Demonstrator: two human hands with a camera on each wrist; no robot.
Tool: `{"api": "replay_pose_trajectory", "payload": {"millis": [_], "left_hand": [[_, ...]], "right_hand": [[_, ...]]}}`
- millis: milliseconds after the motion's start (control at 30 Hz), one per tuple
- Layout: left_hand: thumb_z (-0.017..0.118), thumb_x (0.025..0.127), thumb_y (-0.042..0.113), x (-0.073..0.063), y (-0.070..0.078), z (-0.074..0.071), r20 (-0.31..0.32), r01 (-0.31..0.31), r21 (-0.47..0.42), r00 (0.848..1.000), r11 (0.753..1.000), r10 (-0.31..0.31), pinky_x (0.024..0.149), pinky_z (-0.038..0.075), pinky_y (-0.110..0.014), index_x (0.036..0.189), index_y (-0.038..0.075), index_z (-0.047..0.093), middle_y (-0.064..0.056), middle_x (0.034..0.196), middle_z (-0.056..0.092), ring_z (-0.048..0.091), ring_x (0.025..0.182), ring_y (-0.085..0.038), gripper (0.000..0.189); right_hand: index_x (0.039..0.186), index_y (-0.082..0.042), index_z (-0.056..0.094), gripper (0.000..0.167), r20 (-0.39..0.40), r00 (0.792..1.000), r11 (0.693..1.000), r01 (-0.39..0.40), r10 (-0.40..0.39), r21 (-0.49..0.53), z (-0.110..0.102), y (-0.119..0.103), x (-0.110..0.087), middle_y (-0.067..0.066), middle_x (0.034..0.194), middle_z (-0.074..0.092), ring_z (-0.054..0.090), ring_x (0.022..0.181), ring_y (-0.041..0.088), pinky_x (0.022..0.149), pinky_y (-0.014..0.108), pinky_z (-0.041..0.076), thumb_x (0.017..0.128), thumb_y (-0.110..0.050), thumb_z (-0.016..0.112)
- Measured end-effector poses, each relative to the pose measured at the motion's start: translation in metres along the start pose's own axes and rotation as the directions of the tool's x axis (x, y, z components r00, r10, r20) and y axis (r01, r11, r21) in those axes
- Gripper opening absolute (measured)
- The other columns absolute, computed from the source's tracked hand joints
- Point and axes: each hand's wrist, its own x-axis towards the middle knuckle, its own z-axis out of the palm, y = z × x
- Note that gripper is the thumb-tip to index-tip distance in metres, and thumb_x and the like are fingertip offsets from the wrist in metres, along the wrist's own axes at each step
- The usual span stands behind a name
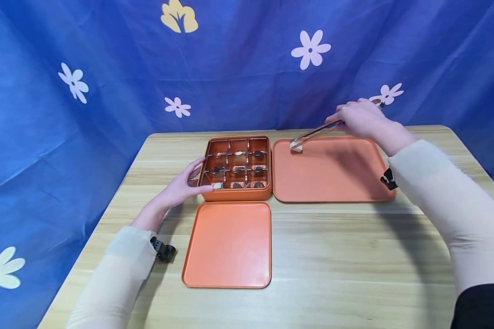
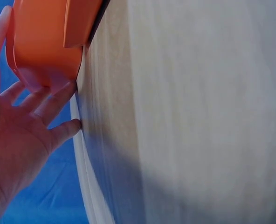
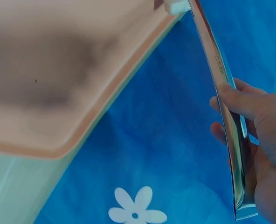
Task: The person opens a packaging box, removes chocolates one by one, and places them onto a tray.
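Observation:
In the head view, my right hand (image 1: 360,119) grips metal tongs (image 1: 319,131) near their bent end. The toothed tips of the tongs pinch a small white piece (image 3: 176,6), close over the far left corner of the long orange tray (image 1: 329,178). My left hand (image 1: 177,187) rests against the left front corner of an orange box (image 1: 236,195), thumb at its front rim and extended fingers along its side wall, palm apart from it. Inside the box, a brown divided insert (image 1: 236,160) bears small dark pieces (image 1: 258,184) and white pieces (image 1: 217,185) in several compartments.
A flat square orange lid or tray (image 1: 228,246) lies in front of the box. The box and long tray stand side by side near the back edge of the wooden table (image 1: 333,256). A blue flowered curtain (image 1: 238,68) hangs close behind and to the left.

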Motion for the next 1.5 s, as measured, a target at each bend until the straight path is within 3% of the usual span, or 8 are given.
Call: {"api": "replay_pose_trajectory", "payload": {"millis": [367, 567, 1133, 1333, 1500], "left_hand": [[0.075, 0.087, 0.023, 0.002, -0.001, 0.004, 0.014, -0.018, -0.035, 1.0, 0.999, 0.018, 0.109, 0.027, -0.053, 0.157, 0.025, 0.014, -0.02, 0.158, 0.018, 0.033, 0.135, -0.044, 0.092], [0.076, 0.087, 0.025, 0.003, -0.002, 0.004, 0.012, -0.016, -0.015, 1.0, 1.0, 0.016, 0.109, 0.028, -0.053, 0.157, 0.026, 0.015, -0.02, 0.158, 0.019, 0.033, 0.136, -0.044, 0.093], [0.076, 0.086, 0.03, 0.0, -0.002, 0.001, 0.004, 0.005, -0.01, 1.0, 1.0, -0.005, 0.108, 0.029, -0.054, 0.157, 0.028, 0.014, -0.019, 0.158, 0.017, 0.032, 0.136, -0.045, 0.094], [0.076, 0.087, 0.024, 0.002, -0.003, 0.001, 0.012, -0.023, -0.028, 1.0, 0.999, 0.024, 0.111, 0.026, -0.052, 0.157, 0.026, 0.014, -0.019, 0.158, 0.018, 0.032, 0.137, -0.043, 0.093], [0.075, 0.087, 0.023, 0.002, -0.003, 0.001, 0.011, -0.026, -0.033, 1.0, 0.999, 0.026, 0.111, 0.026, -0.052, 0.157, 0.025, 0.014, -0.019, 0.158, 0.018, 0.033, 0.136, -0.043, 0.093]], "right_hand": [[0.12, -0.01, 0.071, 0.034, 0.028, 0.999, 0.999, -0.019, 0.018, 0.043, 0.018, -0.003, 0.003, 0.016, 0.107, 0.066, 0.061, 0.098, 0.039, 0.074, 0.048, 0.039, 0.086, -0.004, 0.068], [0.123, -0.011, 0.069, 0.037, 0.06, 0.998, 0.999, -0.019, 0.016, 0.035, 0.018, -0.003, 0.004, 0.016, 0.107, 0.066, 0.061, 0.099, 0.04, 0.073, 0.048, 0.041, 0.086, -0.007, 0.069], [0.123, -0.011, 0.069, 0.036, -0.004, 0.999, 0.999, 0.033, -0.033, 0.018, -0.023, -0.012, 0.008, 0.017, 0.105, 0.065, 0.062, 0.088, 0.038, 0.058, 0.044, 0.042, 0.087, -0.009, 0.069], [0.127, -0.011, 0.066, 0.037, 0.018, 0.999, 1.0, 0.027, -0.027, 0.015, -0.037, -0.022, 0.02, 0.017, 0.113, 0.064, 0.06, 0.092, 0.038, 0.061, 0.045, 0.042, 0.09, -0.012, 0.068], [0.13, -0.012, 0.064, 0.039, 0.055, 0.998, 1.0, 0.029, -0.03, 0.01, -0.046, -0.036, 0.035, 0.019, 0.119, 0.062, 0.058, 0.101, 0.039, 0.07, 0.046, 0.042, 0.091, -0.012, 0.068]]}}
